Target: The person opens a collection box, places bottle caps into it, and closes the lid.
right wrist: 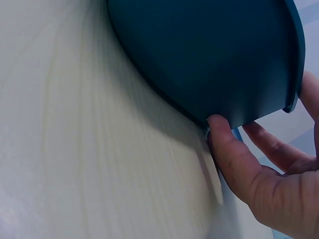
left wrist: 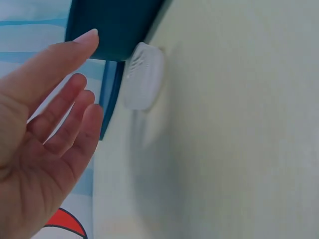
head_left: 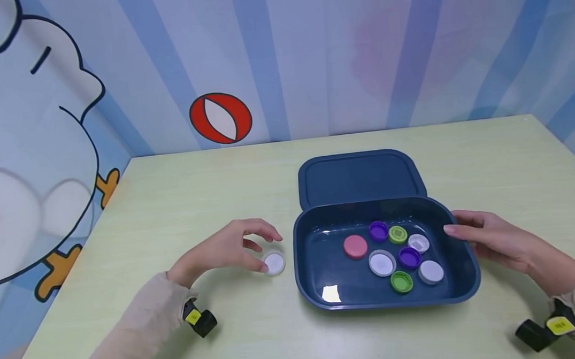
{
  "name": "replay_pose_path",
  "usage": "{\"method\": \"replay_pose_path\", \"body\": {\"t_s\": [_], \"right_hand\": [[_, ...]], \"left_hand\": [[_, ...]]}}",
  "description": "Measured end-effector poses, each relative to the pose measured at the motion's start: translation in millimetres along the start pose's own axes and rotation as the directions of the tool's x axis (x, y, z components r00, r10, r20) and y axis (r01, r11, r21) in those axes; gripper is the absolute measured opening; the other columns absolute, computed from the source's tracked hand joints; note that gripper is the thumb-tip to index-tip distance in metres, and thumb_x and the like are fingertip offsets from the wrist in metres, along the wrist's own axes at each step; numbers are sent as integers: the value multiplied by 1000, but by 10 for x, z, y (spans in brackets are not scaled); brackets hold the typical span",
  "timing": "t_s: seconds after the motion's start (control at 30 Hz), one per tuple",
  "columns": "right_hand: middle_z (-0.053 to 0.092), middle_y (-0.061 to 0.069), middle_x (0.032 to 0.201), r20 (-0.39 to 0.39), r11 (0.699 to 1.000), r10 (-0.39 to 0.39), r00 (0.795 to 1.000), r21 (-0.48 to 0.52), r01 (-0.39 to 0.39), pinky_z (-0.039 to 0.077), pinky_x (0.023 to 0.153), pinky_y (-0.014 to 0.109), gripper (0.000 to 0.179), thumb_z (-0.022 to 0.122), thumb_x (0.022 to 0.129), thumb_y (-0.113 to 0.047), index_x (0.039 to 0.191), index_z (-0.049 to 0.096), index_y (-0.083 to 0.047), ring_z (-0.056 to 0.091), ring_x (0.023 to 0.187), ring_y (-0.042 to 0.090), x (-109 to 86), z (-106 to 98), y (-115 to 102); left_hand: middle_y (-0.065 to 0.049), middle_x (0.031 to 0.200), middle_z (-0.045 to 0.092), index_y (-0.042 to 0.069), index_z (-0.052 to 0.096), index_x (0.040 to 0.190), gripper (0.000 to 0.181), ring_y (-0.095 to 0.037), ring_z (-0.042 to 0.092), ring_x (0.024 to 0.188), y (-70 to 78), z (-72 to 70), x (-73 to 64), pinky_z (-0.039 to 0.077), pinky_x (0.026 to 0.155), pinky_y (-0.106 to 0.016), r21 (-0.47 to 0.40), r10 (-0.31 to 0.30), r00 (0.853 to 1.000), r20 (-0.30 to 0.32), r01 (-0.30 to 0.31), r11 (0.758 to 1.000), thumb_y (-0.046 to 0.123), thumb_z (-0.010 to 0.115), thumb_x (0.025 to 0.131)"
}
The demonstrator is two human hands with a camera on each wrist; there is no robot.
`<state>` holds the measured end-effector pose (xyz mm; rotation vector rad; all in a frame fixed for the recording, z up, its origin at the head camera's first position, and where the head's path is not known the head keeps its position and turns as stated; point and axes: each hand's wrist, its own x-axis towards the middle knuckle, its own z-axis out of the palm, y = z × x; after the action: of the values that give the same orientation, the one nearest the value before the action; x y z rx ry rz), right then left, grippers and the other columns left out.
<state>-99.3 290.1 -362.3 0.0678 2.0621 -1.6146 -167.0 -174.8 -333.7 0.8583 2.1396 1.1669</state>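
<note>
My left hand (head_left: 228,249) is held over the table with thumb and fingers parted beside a white bottle cap (head_left: 274,263). The left wrist view shows that cap (left wrist: 144,77) on the tabletop, ridged along its side, apart from the fingers. To its right stands a dark blue plastic box (head_left: 317,301), holding several bottle caps in pink, purple, green and white. At the box's right end, my right hand (head_left: 499,240) grips the wall, with one digit over the rim. In the right wrist view, another fingertip (right wrist: 219,123) touches the outer wall low down.
A dark blue lid (head_left: 360,179) lies flat on the table behind the box, partly hidden by its back rim. The pale wooden table (head_left: 196,189) meets a printed blue striped wall (head_left: 311,60) at the back. Each wrist carries a small black camera.
</note>
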Motion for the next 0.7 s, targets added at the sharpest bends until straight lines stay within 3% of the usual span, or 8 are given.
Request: {"method": "replay_pose_path", "body": {"t_s": [0.27,0.7], "right_hand": [[26,33,142,-11,1000,2,1000,3,-2,49,87,38,75,45,98,-32,143,4,12,55,101,10,1,2,8],[30,31,140,-3,1000,-7,1000,8,7,50,87,37,74,45,98,-31,144,4,11,56,100,10,6,-2,12]], "left_hand": [[4,112,61,13,66,110,45,-17,51,105,-88,66,33,47,88,-35,135,29,1000,7,-30,990,8,82,68],[5,108,62,15,68,107,42,-15,55,98,-142,140,50,48,86,-32,165,22,1000,14,-24,986,5,81,68]]}}
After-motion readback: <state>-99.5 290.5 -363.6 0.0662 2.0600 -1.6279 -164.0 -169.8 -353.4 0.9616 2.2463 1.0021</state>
